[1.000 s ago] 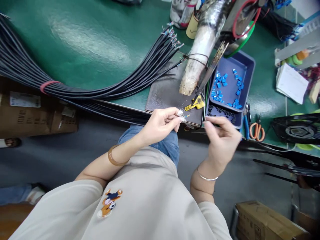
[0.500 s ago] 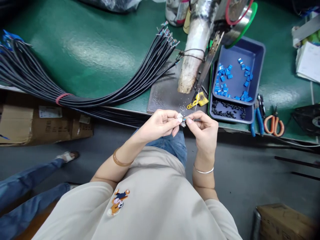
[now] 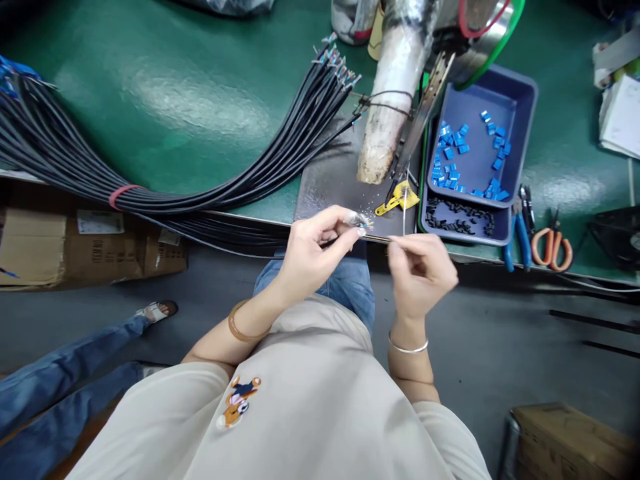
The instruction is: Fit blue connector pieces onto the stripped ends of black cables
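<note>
My left hand (image 3: 317, 250) is closed on the end of a black cable. Short coloured wires and a bit of silvery foil (image 3: 359, 220) stick out past its thumb and index finger. My right hand (image 3: 423, 270) is a little to the right, apart from the cable end, its thumb and index finger pinched together. What lies between those fingertips is too small to make out. A thin silvery wire (image 3: 405, 212) hangs from the metal arm (image 3: 425, 113) down to my right index finger. Behind the fingers, a yellow piece (image 3: 400, 199) lies on the dark mat (image 3: 333, 193).
A bundle of black cables (image 3: 200, 198) curves along the green table. A white-wrapped tube (image 3: 383, 133) points down over the mat. Right of it are a tray (image 3: 523, 133) with blue connectors, a tray (image 3: 490, 237) with black pieces, pliers (image 3: 523, 241) and orange-handled scissors (image 3: 550, 248). Another person's legs (image 3: 75, 360) show at left.
My right hand has drawn away to the right from the coloured wires, and the thin silvery wire has shifted right too. My left hand keeps the cable end.
</note>
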Available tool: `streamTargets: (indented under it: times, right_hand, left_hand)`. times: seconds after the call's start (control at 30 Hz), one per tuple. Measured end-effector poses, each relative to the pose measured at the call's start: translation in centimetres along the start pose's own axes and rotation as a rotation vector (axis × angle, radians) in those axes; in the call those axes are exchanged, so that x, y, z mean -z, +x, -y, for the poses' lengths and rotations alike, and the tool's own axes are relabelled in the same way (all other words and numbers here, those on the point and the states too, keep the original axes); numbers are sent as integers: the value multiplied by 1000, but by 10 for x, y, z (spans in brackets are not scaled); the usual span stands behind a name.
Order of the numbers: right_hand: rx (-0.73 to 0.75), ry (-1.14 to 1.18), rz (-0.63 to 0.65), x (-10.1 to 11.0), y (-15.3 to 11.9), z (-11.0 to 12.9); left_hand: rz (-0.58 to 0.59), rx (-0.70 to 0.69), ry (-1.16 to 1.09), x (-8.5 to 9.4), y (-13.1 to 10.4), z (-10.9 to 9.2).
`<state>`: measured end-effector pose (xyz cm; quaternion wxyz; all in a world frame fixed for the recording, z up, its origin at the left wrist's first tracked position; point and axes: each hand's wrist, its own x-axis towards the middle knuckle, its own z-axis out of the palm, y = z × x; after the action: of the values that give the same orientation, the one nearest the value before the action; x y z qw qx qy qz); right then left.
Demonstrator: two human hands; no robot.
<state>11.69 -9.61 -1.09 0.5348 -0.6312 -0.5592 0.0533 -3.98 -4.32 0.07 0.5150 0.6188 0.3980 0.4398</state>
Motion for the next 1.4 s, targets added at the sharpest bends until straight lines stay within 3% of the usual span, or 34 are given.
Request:
streamTargets:
  times: [0.07,0.1,0.17,0.2,0.27,0.33,0.37,0.4,0.47,0.53,0.57,0.83,0.97,1.27,1.33,1.4]
  right_hand:
    - [-121,53,-128,11,8,-1]
    - [-158,91,-185,16,12,-2]
    - [-193,178,-245,25,18,-3]
    - [-196,220,-250,29,20,-4]
    - [-199,281,-235,34,22,-2]
    - [-211,305,-197,36,21,1]
    - [-223,305,-175,36,21,4]
    - [-236,298,-152,34,20,6]
    - [-247,267,-112,29,19,10]
    - [-245,222,-61,22,17,12]
    - [-243,199,-20,19,17,12]
    - [-309,204,290,7,18,3]
    - [-349,226,311,11,18,-3]
    - [-338,168,317,17,21,-12]
    - [-364,185,319,16,20,-14]
    - [-370,197,304,11,17,-12]
  left_hand:
    - [-70,-217,288,-2,-6,-16]
    - [-46,-288,405,-3,-7,-25]
    - [104,-298,568,-1,-6,-41]
    - [233,-276,592,1,-2,-46]
    - [665,-227,442,7,9,-43]
    - [1095,-81,26,14,21,-26]
    - [1158,64,-181,17,26,-14]
    - [1056,216,-381,19,29,-1]
    - [680,387,-682,20,30,20]
    - [488,436,-751,17,26,31]
    - [445,428,-735,14,24,33]
    - [320,241,-370,-2,21,10]
    - [288,95,-195,-6,22,10]
    - [192,-466,511,-17,13,13]
    - [171,-480,565,-20,11,13]
    - [165,-363,442,-20,10,13]
